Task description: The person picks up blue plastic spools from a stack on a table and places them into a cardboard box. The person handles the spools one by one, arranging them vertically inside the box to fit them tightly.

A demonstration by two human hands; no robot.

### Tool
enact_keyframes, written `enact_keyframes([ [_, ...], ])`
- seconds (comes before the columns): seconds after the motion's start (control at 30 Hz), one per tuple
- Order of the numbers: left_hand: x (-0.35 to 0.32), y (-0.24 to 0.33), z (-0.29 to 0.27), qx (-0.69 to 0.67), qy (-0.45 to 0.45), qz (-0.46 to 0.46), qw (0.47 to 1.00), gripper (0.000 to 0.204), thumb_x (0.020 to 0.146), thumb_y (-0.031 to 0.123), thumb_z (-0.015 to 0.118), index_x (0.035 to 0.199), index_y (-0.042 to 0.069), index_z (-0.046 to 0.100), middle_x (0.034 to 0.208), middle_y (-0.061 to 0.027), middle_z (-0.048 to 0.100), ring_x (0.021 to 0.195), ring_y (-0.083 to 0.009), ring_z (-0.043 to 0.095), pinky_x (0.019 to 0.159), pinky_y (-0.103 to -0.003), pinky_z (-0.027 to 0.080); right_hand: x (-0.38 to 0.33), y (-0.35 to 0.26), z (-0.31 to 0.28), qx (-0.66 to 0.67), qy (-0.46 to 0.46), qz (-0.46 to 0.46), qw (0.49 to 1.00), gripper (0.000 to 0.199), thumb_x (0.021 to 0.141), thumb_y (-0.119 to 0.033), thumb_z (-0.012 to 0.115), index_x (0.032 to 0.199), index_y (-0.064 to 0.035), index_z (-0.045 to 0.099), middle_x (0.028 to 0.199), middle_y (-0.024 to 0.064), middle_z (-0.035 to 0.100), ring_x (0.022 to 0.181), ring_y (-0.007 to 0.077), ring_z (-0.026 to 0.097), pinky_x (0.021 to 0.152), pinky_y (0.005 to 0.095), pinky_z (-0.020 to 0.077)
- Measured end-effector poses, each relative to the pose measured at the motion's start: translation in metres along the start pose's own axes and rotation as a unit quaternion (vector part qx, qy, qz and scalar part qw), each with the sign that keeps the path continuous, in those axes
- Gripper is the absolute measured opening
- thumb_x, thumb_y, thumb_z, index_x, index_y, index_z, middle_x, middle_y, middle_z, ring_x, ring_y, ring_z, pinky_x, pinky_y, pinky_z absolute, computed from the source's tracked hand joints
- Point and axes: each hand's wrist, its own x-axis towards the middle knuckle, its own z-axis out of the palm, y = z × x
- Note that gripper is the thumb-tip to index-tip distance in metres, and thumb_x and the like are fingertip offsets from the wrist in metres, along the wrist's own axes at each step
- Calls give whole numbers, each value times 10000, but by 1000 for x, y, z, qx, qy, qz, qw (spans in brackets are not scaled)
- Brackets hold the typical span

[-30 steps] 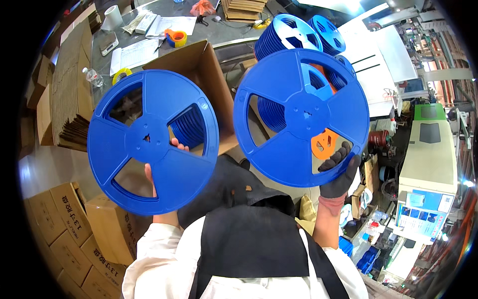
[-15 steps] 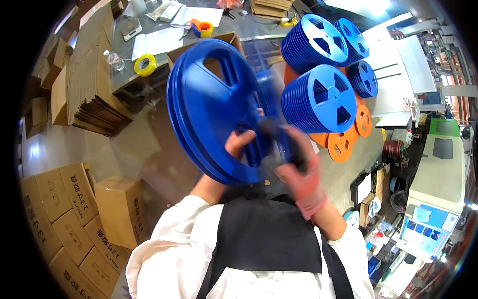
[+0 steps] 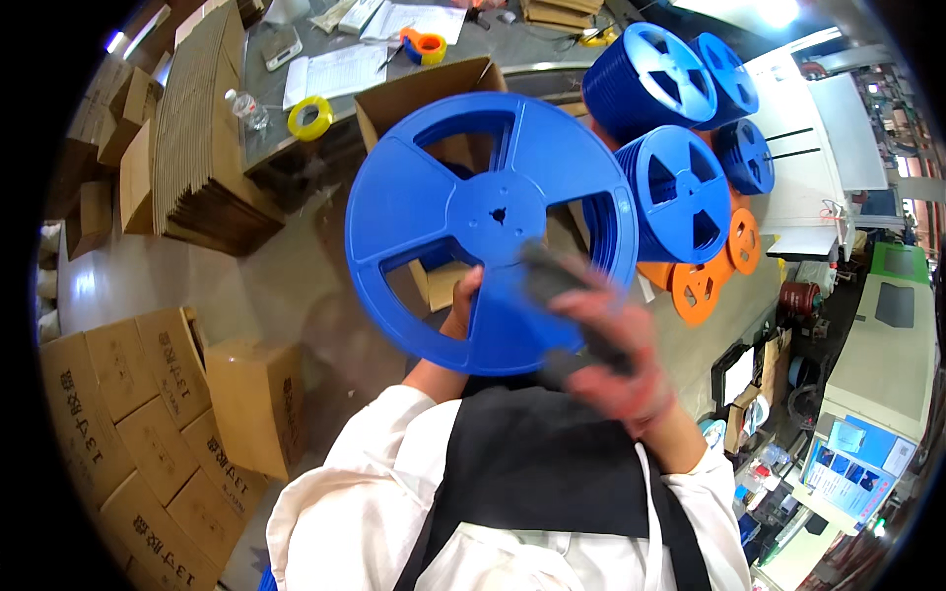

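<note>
A large blue plastic reel (image 3: 493, 212) with three open windows is held up flat in front of my chest. A second blue rim shows just behind its right edge. My bare left hand (image 3: 461, 307) grips the reel at a lower spoke, thumb on the front face. My gloved right hand (image 3: 594, 340) is blurred and lies over the reel's lower right rim, holding it. An open cardboard box (image 3: 409, 94) stands behind the reel, mostly hidden by it.
Stacks of blue reels (image 3: 680, 192) and a few orange reels (image 3: 705, 281) lie to the right. Flattened cartons (image 3: 197, 148) are stacked at the left and printed boxes (image 3: 148, 414) at the lower left. A yellow tape roll (image 3: 310, 118) sits on the far table. A machine (image 3: 887, 345) stands at the right.
A second ago each hand held one blue reel apart. The two reels came together in front of me, and both hands now hold them lower and flatter as one stack.
</note>
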Motion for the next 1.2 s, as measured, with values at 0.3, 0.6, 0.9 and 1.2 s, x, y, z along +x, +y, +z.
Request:
enact_keyframes([
  [0.3,-4,41,-20,91,121,25,988,680,811,472,643,1294,20,488,1287,-130,538,1164,-257,537,996,-418,445,-115,80,-55,355,404,152,829,436,999,-251,368,1330,23,441,1372,180,466,1285,285,445,1105,452,298],
  [0.6,49,49,-171,122,461,-84,875,719,868,539,523,1383,51,403,1410,-159,427,1259,-315,451,1051,-456,362,-177,100,-19,337,475,333,742,424,991,-279,424,1315,-9,463,1351,150,484,1264,297,452,1083,449,321],
  [0.9,110,34,-219,63,376,-52,923,750,874,575,483,1425,85,346,1463,-162,363,1301,-336,401,1077,-494,309,-189,99,-45,241,478,395,747,415,997,-255,433,1279,43,489,1263,164,546,1176,269,522,1020,393,398],
  [1.2,-68,21,-300,214,639,-200,711,608,880,537,526,1397,245,394,1301,-53,509,1164,-256,451,954,-475,327,-191,155,-135,153,484,364,781,443,941,-142,512,1350,10,438,1335,133,490,1235,222,463,1057,330,349],
])
